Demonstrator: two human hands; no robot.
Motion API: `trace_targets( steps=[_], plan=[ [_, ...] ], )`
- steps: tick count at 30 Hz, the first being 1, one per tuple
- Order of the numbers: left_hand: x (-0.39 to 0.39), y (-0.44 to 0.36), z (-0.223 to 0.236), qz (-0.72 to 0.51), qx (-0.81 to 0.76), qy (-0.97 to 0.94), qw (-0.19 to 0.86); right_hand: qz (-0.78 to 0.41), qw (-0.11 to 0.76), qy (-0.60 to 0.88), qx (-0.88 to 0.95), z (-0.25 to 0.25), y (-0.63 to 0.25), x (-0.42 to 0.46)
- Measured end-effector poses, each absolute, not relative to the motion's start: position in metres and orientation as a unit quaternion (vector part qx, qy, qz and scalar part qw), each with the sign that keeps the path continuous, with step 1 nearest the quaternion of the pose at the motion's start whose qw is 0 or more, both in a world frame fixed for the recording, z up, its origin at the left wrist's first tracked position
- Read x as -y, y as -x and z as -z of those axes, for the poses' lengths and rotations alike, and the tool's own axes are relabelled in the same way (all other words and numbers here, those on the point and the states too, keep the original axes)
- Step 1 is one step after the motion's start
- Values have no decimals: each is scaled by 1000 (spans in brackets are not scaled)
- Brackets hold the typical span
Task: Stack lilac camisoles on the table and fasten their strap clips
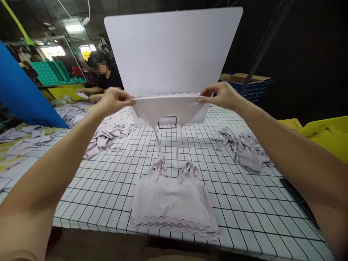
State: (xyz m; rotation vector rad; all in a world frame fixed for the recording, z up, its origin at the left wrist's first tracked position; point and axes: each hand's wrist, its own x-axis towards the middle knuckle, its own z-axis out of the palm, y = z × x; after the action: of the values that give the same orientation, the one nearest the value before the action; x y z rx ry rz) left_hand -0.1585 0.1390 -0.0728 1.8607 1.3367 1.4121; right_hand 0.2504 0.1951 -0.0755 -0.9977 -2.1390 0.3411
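Note:
A pale lilac-grey strappy top (168, 105) is stretched upside down between my two hands above the table, its thin straps dangling. My left hand (115, 99) pinches one end of its hem, thumb against fingers. At the other end of the hem, my right hand (217, 95) pinches the cloth in the same way. Directly behind the cloth rises a large white board (174, 50) with rounded corners. Below, near the table's front edge, lies a stack of similar tops (171, 199) with wavy hems and looped straps.
Loose lilac pieces (104, 137) lie on the checked tabletop (108, 192) at left, and a crumpled pile (244, 148) at right. A blue panel (27, 87) leans at far left. A co-worker (104, 78) handles cloth behind. Dark blue crates (252, 87) stand back right.

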Motion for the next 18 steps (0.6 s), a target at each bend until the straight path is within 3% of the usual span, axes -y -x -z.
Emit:
trace_targets(
  steps=[3,5,12,15,18],
  plan=[
    [-114,147,80,-474,-538,-695,54,-51,394,424,814,86,-242,-166],
    [-87,139,103,-460,-542,-703,21,-17,375,449,811,110,-239,-137],
    [6,123,250,-373,-557,-715,201,-136,262,468,833,253,-245,-46],
    [30,121,281,-379,-568,-694,229,-142,262,473,829,276,-248,-23],
    [58,120,286,-388,-558,-713,172,-78,313,446,835,274,-252,6]
  ],
)
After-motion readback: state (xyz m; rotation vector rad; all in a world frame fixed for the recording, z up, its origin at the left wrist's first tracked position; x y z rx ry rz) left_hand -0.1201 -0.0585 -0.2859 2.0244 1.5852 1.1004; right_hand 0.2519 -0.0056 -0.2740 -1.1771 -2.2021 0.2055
